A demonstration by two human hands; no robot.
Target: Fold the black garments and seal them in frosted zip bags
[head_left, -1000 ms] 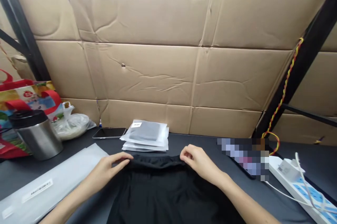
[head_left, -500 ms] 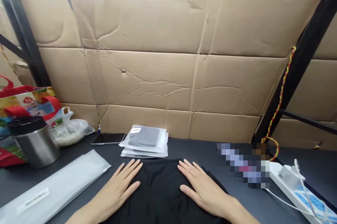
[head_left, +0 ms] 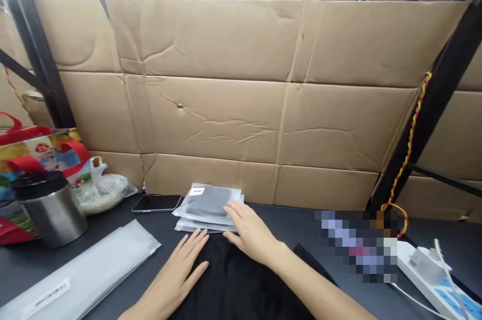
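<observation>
Black cloth (head_left: 233,285) lies spread on the dark table in front of me. My left hand (head_left: 181,270) rests flat on its left side, fingers stretched and thumb apart. My right hand (head_left: 252,234) reaches over the cloth's far edge to a small stack of frosted plastic packets (head_left: 207,204). Its fingers lie over the right side of the top packet, which has dark contents and a white barcode label. The right thumb is apart from the fingers, near the stack's front right corner. I see no grip on the packet.
Long frosted plastic bags (head_left: 86,270) lie at the left. Behind them stand a steel flask (head_left: 54,214), a colourful bag (head_left: 45,144), a tied plastic bag (head_left: 103,192) and a phone (head_left: 156,203). At the right is a power strip (head_left: 425,275) with cables. Cardboard (head_left: 226,109) walls the back.
My right hand has lifted from the cloth and moved left and away from me onto the packets. My left hand stays on the cloth. The view has shifted slightly.
</observation>
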